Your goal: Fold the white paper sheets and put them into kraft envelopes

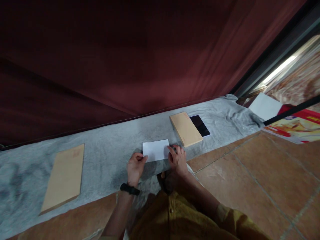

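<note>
**Clerk:** What is lying at the far left?

**Checker:** Item 1, the left tan envelope (63, 176), is lying flat on the grey cloth (107, 140). The cloth is stretching across the floor under a dark red curtain (125, 50). This envelope is sitting well apart from both hands.

**Clerk:** And what is showing toward the middle?

**Checker:** Item 2, the left hand (135, 166), is wearing a black wristband (129, 189). It is pinching the left edge of item 3, the white sheet (156, 150), between thumb and fingers. The sheet is lying on the cloth directly in front of the person, between the two hands. Item 4, the right hand (178, 158), is gripping the sheet's right edge with its fingers curled down over it. Below the hands, the person's mustard shirt (175, 216) is filling the lower edge of the view.

**Clerk:** What is sitting to the right?

**Checker:** Item 5, the right tan envelope (186, 129), is lying at an angle on the cloth, just beyond the right hand. Item 6, a dark phone (200, 125), is lying screen up just beside that envelope's right edge. I cannot tell whether the two are touching. Item 7, the tiled floor (250, 173), is showing bare in front of the cloth. Item 8, a loose white paper (265, 106), is lying past the cloth's crumpled end. Item 9, a black bar (292, 110), is crossing over a red and yellow poster (297, 128).
</note>
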Demonstrator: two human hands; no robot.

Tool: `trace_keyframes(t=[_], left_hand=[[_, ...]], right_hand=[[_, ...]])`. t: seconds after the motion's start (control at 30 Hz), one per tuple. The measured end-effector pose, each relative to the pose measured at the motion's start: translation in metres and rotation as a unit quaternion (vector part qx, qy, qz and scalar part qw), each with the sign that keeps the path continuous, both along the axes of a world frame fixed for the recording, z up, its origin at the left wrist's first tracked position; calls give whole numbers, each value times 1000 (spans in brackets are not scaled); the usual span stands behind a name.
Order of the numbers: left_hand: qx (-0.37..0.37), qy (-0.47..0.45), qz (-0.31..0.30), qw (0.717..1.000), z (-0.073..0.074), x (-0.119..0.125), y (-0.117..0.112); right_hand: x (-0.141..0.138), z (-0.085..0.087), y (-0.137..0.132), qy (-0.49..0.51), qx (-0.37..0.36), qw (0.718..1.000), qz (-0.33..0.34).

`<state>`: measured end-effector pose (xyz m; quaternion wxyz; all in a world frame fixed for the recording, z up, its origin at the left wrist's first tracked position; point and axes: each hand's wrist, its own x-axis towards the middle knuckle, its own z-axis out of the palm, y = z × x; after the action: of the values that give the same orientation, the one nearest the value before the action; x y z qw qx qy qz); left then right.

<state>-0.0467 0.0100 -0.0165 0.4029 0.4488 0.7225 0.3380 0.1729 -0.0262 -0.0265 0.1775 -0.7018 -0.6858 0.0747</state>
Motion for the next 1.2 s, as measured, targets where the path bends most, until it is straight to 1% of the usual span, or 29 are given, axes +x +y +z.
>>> trace_keyframes(t=[0.07, 0.17, 0.3, 0.47, 0.57, 0.67, 0.73, 0.8, 0.83, 0.9, 0.93, 1.0, 1.07, 1.13, 1.2], left_hand=[[-5, -42, 8, 999, -3, 3, 0], [-2, -77, 16, 997, -5, 3, -5], [24, -97, 42, 994, -5, -2, -16], [40, -77, 72, 994, -6, -3, -22], [35, -53, 67, 996, -5, -1, -20], [28, -25, 52, 998, 0, 2, -19], [26, 38, 29, 999, 5, 3, -21], [24, 136, 1, 990, 10, 5, -25], [22, 185, -11, 982, 13, 7, -27], [22, 252, -24, 967, 17, 11, -32], [29, 274, -26, 961, 18, 14, -35], [63, 338, -51, 938, 17, 21, -40], [126, 381, -108, 910, 11, 31, -47], [198, 381, -191, 883, 2, 43, -55], [242, 375, -263, 855, -8, 55, -63]], right_hand=[[2, -1, 4, -4, 3, 1000, 2], [4, -5, 5, -3, 16, 1000, 24], [2, -8, 3, 1, 28, 998, 48], [-3, -9, 7, -1, 39, 996, 85], [-1, -11, 11, -13, 60, 992, 108], [0, -14, 11, -26, 65, 987, 146], [1, -17, 10, -28, 58, 983, 173], [2, -19, 8, -19, 50, 980, 192], [2, -20, 7, -13, 48, 979, 196], [2, -22, 7, 0, 46, 979, 198], [3, -22, 7, 5, 45, 979, 199], [4, -22, 9, 11, 42, 978, 204], [4, -21, 9, 14, 40, 977, 208], [5, -20, 10, 17, 40, 977, 206], [5, -20, 9, 24, 42, 977, 206]])
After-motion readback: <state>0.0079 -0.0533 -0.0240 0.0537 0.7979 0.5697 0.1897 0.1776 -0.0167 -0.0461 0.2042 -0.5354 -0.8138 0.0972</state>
